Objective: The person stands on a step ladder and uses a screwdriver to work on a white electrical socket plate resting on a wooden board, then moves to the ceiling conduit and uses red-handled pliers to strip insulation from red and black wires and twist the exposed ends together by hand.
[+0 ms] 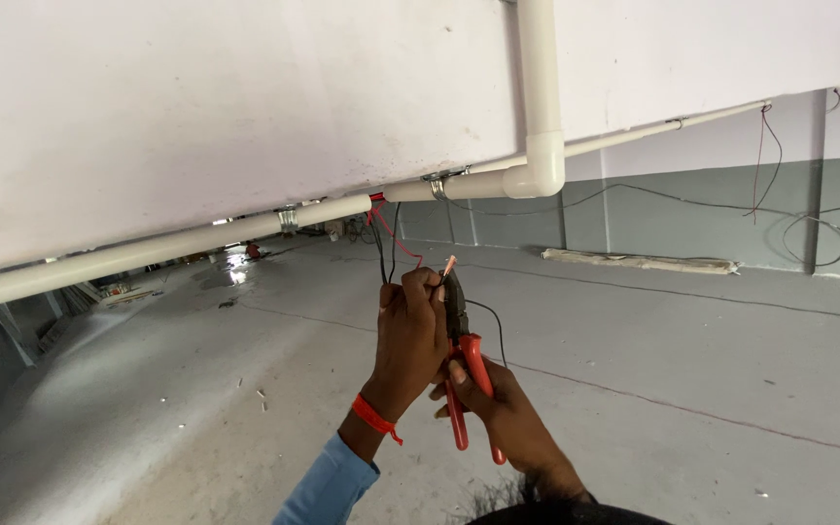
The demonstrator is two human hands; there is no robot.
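White conduit pipe and dangling wires crowd above; open room below, seemingly.

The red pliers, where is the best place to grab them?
Grab the pliers by the two long red handles, coming from below. The dark jaws point up at the red wire, so the handles hang free underneath. The right hand wraps them there; the left hand pinches the wires.

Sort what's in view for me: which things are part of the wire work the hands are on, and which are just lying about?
In the job:
left hand pinching the red wire
right hand on the red-handled pliers
black wires hanging from the gap in the white conduit pipe

Lying about:
long pale board by the far wall
loose cable loops on that wall
debris on the floor
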